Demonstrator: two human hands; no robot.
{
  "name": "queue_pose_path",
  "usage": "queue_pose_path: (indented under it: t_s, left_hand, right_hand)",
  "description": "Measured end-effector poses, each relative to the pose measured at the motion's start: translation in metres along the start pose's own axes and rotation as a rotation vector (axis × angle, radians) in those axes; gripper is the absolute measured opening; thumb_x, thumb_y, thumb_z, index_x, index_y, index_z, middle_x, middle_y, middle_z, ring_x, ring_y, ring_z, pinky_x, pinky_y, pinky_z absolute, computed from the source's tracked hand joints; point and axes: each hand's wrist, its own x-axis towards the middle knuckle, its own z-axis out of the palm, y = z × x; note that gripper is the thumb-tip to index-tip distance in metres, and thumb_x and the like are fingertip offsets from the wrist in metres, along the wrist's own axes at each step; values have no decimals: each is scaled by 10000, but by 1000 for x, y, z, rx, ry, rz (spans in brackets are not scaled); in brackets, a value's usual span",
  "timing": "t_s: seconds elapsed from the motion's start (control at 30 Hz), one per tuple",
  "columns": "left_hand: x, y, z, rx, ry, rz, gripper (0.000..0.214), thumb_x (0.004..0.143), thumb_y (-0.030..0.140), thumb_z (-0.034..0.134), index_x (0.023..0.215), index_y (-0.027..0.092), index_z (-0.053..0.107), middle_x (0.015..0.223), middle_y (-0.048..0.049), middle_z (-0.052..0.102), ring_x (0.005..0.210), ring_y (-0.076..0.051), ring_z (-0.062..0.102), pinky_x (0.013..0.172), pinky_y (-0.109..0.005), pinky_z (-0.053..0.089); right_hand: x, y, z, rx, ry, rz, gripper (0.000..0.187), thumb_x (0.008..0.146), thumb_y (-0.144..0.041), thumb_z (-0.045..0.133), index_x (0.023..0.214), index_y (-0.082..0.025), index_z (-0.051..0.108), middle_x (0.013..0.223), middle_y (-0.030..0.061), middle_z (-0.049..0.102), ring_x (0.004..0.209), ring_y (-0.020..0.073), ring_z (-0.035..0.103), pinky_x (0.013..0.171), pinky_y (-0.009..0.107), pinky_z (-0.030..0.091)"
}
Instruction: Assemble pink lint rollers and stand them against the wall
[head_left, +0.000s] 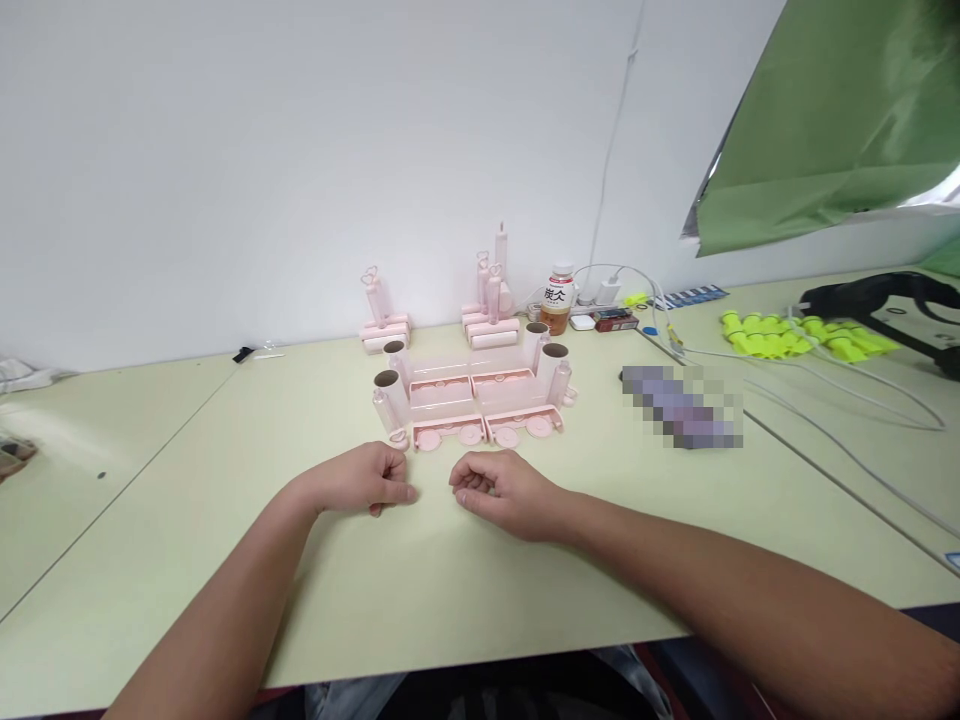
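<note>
My left hand (371, 478) rests on the table with its fingers curled in and the thumb stretched forward, and nothing shows in it. Across a small gap, my right hand (506, 492) lies loosely closed, also with no object visible. Just beyond both hands are pink lint roller parts. Open pink roller covers (448, 432) lie in two rows, with round discs at the front. Adhesive rolls with brown cardboard cores (387, 380) stand at the left and right, beside pale pink handles (558, 385). Clear-wrapped rolls (442, 404) lie across between them.
Assembled pink lint rollers (493, 305) stand by the wall, another (384, 315) to their left. A drink bottle (557, 300), white cables (795, 365), a pixelated item (679, 408), neon yellow pieces (780, 335) and a black device (885, 300) occupy the right side.
</note>
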Motion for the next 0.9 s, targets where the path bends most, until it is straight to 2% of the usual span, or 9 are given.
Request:
queue_pose_path:
  t_s: [0.17, 0.5, 0.9]
  left_hand:
    - [2, 0, 2, 25, 5, 7, 449, 721, 546, 649, 569, 211, 393, 504, 29, 509, 466, -118, 433, 495, -256, 317]
    - [3, 1, 5, 33, 34, -20, 477, 701, 575, 652, 568, 216, 367, 512, 30, 493, 481, -131, 476, 501, -260, 356]
    - [4, -2, 4, 50, 26, -11, 437, 740, 509, 637, 562, 216, 366, 493, 28, 497, 465, -125, 427, 478, -259, 320]
  right_hand:
    - [0, -1, -1, 11, -7, 17, 79, 799, -200, 622, 876, -189, 636, 773, 5, 640, 700, 131, 590, 664, 260, 486]
    - [1, 2, -1, 10, -21, 3, 90, 814, -206, 609, 896, -190, 643, 778, 5, 636, 703, 127, 584, 664, 253, 481]
    - [1, 1, -1, 5, -41, 2, 89, 818, -207, 603, 895, -183, 640, 778, 7, 630, 704, 124, 580, 668, 250, 481]
